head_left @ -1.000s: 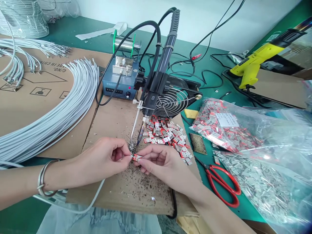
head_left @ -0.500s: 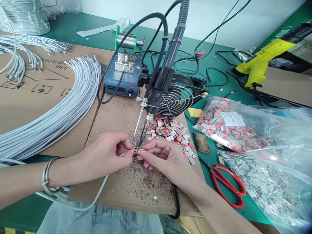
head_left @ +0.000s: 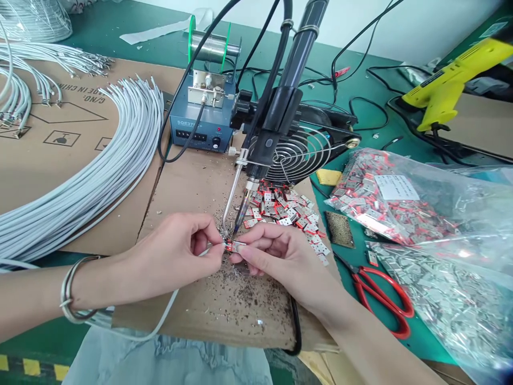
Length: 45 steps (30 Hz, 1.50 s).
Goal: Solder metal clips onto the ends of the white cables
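Note:
My left hand (head_left: 192, 243) pinches the end of a white cable (head_left: 166, 310), which hangs from it and loops back past my wrist. Between the thumb and fingers of my right hand (head_left: 272, 251) is a small metal USB connector (head_left: 239, 244) with a red-orange insert. Cable end and connector meet just under the tip of a soldering iron (head_left: 243, 206), held tilted on a stand. A thin metal solder feed tube (head_left: 232, 198) comes down beside the tip. Whether the tip touches the joint I cannot tell. Loose USB connectors (head_left: 284, 206) lie in a pile beyond my right hand.
A bundle of white cables (head_left: 132, 139) lies left on cardboard. Behind are a blue solder feeder (head_left: 200, 125), a solder spool (head_left: 208, 47) and a fan (head_left: 300, 155). Red-handled scissors (head_left: 385, 299), a sponge (head_left: 339, 229), bags of parts (head_left: 449, 294) and a yellow heat gun (head_left: 444, 85) lie right.
The camera view has shifted slightly, and the bench items appear a little spread outward. Both hands keep the cable end and connector together under the iron tip.

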Tool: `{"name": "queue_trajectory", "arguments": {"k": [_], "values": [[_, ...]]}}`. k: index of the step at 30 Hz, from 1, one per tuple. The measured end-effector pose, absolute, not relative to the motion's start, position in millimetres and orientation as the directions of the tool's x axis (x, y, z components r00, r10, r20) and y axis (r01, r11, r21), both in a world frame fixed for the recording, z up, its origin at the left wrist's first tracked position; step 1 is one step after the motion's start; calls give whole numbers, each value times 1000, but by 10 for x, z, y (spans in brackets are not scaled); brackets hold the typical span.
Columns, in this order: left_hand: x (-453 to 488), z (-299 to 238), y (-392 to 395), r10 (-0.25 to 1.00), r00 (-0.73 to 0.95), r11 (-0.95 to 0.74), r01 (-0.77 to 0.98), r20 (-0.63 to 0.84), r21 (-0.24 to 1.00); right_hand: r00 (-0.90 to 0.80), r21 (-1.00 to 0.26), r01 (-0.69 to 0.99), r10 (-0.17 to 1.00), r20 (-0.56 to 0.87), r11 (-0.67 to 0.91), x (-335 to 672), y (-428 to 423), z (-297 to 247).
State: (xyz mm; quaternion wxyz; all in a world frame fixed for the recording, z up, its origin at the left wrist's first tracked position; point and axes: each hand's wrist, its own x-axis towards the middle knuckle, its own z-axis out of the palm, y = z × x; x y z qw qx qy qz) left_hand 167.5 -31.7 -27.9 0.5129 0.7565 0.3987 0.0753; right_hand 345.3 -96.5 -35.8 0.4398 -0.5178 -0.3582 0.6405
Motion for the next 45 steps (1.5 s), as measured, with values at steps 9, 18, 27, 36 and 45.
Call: {"name": "queue_trajectory", "arguments": {"k": [9, 18, 27, 36, 45], "values": [[1662, -298, -320, 671, 672, -118, 515, -314, 849, -92, -906, -205, 929, -358, -370, 3468, -975, -364], [1705, -224, -295, 657, 669, -123, 549, -347, 826, -64, -904, -144, 915, -398, -403, 3446, -956, -332], [1654, -182, -358, 563, 732, -47, 492, -384, 869, -145, -894, -96, 894, -423, -439, 3516, -990, -295], [1565, -121, -668, 480, 759, 50, 476, -439, 878, -205, -949, -25, 930, -304, -315, 3535, -1234, -157], [1479, -80, -882, 430, 817, -116, 472, -384, 874, -84, -972, 61, 969, -232, -227, 3410, -1594, -82]]}}
